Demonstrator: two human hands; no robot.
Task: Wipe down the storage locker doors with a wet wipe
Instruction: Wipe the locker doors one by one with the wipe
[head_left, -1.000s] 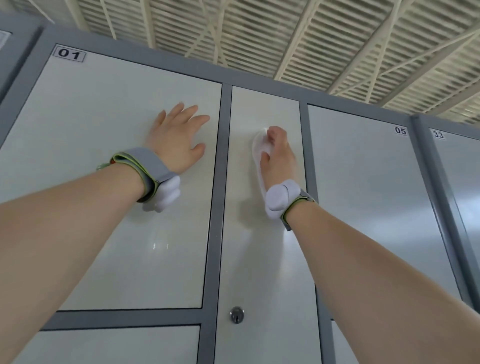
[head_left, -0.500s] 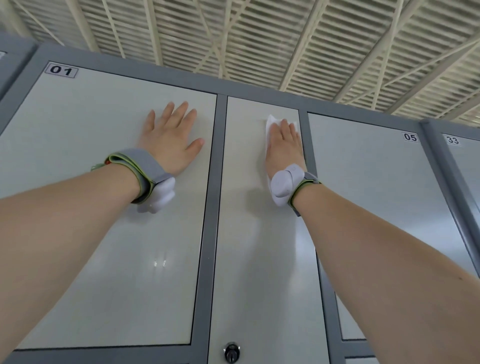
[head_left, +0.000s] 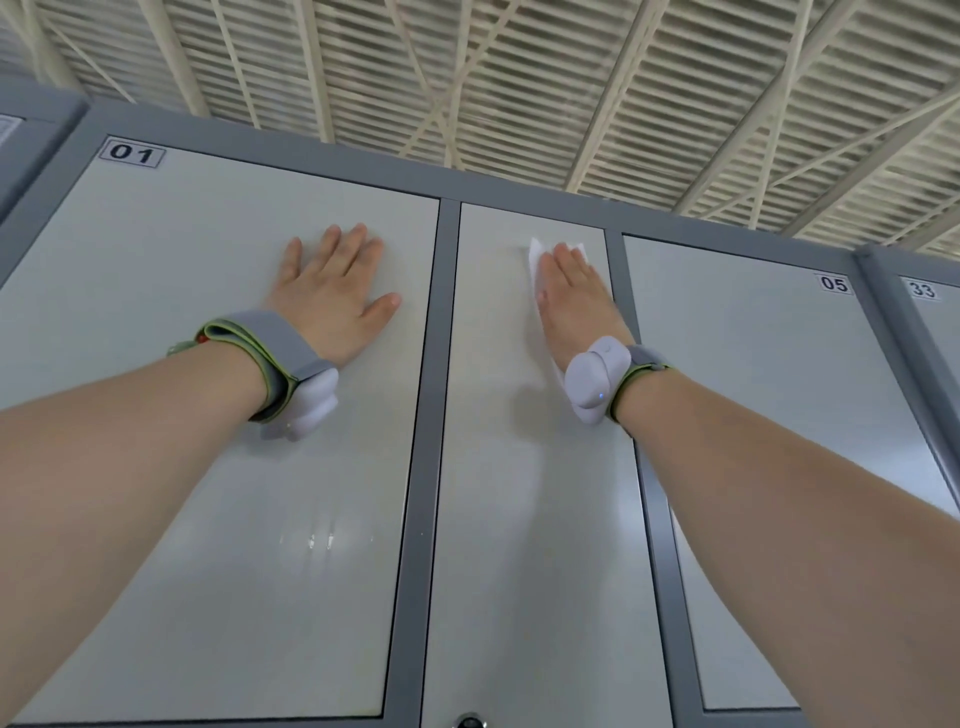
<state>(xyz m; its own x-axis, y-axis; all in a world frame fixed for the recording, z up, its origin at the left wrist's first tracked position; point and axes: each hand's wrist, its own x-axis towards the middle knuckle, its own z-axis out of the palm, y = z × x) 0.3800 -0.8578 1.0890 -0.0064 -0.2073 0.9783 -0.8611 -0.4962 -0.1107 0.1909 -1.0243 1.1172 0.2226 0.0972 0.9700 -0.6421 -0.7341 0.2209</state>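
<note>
right hand (head_left: 574, 299) flat on wet wipe (head_left: 535, 260) — middle locker door (head_left: 530, 519)

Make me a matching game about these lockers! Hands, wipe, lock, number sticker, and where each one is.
Things:
1 left hand
2 wipe
3 lock
4 label 05

Places:
A bottom of the middle door
B flat on door 01
C under the right hand
D top corner of the right door

Pairs: 1-B, 2-C, 3-A, 4-D
</note>
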